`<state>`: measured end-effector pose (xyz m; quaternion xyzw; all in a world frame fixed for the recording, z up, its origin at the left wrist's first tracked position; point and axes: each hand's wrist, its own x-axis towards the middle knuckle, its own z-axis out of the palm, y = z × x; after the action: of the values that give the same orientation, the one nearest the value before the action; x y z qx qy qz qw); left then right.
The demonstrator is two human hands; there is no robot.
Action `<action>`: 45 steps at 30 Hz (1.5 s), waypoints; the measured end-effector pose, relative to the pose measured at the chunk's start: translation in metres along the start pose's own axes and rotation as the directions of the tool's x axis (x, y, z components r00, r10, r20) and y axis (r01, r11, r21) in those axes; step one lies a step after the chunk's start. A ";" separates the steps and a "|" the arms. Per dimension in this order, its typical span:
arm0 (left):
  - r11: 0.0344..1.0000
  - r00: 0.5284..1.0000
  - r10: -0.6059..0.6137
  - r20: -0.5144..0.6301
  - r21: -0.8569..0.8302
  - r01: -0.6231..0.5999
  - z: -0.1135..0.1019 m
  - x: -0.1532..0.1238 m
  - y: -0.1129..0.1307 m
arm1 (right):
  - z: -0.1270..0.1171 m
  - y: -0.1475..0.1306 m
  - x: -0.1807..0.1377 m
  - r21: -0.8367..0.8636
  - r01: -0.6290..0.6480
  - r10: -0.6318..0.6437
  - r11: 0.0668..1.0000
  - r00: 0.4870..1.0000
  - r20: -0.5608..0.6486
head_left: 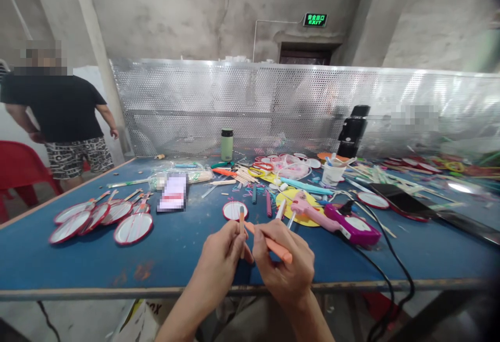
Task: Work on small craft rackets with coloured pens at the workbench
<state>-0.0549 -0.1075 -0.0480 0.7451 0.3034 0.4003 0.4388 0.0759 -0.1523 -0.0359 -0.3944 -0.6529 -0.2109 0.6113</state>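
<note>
Between the fingers of my left hand (223, 251) a flat wooden craft stick (242, 221) stands nearly upright, its top end greyish. My right hand (287, 258) is closed around an orange marker pen (278, 249), whose front end points left at the stick. Just beyond my hands a round white disc with a red rim (235, 210) lies on the blue table. A pink glue gun (312, 211) rests to the right, over a yellow disc (278, 199).
Finished-looking round paddles (133, 227) with sticks lie at left, near a phone (172, 193). A purple device (353, 224) with black cables sits at right. Behind are a green bottle (227, 145), a white cup (333, 173), scattered sticks and a perforated metal screen (187, 92). A person (64, 110) stands left.
</note>
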 end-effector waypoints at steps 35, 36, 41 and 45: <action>1.000 1.000 -0.011 0.000 -0.013 0.011 -0.001 0.001 0.002 | -0.001 -0.001 0.000 -0.022 -0.009 0.010 1.000 1.000 0.023; 1.000 1.000 -0.011 0.000 -0.009 0.011 -0.001 0.002 0.002 | -0.001 0.000 0.000 -0.020 -0.011 0.012 1.000 1.000 0.021; 1.000 1.000 -0.010 0.002 0.002 0.010 -0.001 0.002 0.000 | 0.000 0.001 -0.001 0.013 -0.007 0.006 1.000 1.000 0.016; 1.000 1.000 -0.012 0.005 0.012 0.011 0.000 0.002 0.000 | 0.000 0.002 -0.001 0.012 -0.021 0.020 1.000 0.999 0.037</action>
<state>-0.0544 -0.1062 -0.0471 0.7471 0.3090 0.3939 0.4373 0.0770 -0.1511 -0.0369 -0.4014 -0.6613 -0.1933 0.6035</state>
